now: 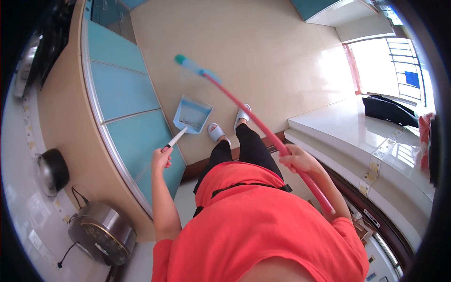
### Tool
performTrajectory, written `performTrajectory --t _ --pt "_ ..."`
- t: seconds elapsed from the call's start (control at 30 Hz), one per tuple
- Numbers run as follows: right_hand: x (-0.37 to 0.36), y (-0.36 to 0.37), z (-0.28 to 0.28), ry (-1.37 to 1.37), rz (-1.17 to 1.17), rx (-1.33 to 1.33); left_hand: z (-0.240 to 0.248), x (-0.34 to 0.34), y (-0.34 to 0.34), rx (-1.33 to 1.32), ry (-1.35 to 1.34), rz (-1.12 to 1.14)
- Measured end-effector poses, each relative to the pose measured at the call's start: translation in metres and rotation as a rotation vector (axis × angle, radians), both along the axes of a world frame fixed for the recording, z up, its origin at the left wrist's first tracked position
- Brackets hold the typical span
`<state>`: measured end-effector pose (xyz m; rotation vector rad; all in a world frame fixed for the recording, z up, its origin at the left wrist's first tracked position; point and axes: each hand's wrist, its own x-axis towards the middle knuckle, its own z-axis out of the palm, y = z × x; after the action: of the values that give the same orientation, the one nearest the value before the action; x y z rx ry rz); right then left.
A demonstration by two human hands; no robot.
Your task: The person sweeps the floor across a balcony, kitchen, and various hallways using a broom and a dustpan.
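Observation:
My left hand [162,158] is closed round the dark grip at the end of a dustpan's white handle. The light blue dustpan [193,113] is at floor level beside the cabinets, with some dark debris in its pan. In my right hand [297,158] is the red shaft of a broom [249,115], gripped partway down with its end reaching back past my forearm. The broom's blue and green head [190,64] points away from me, beyond the dustpan and apart from it. The head looks smeared, and I cannot tell whether it touches the floor.
Blue cabinets [123,89] under a tan counter [70,117] run along my left. A rice cooker [104,232] and a dark metal pot [54,171] stand there. My slippered feet [219,132] are just right of the dustpan. On the right is a white tiled ledge [329,120] holding black cloth [387,110].

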<state>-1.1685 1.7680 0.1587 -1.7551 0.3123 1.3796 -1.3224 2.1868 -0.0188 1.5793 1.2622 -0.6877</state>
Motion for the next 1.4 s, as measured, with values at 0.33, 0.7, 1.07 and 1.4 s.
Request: performTrajectory --t 0.33,0.7,1.07,1.4 --pt "0.073 -0.038 -0.043 -0.519 0.374 -0.36 0.047 -0.047 -0.047 0.036 -0.034 0.277" --pt "0.151 -0.065 -0.117 -0.392 0.376 -0.105 0.071 -0.092 -0.166 0.05 -0.16 0.78" --pt "0.152 -0.09 -0.102 -0.337 0.392 0.062 0.089 -0.054 -0.206 -0.126 -0.304 1.042" --pt "0.154 -0.106 -0.105 -0.358 0.331 0.129 0.1 -0.025 -0.212 -0.1 -0.308 0.994"
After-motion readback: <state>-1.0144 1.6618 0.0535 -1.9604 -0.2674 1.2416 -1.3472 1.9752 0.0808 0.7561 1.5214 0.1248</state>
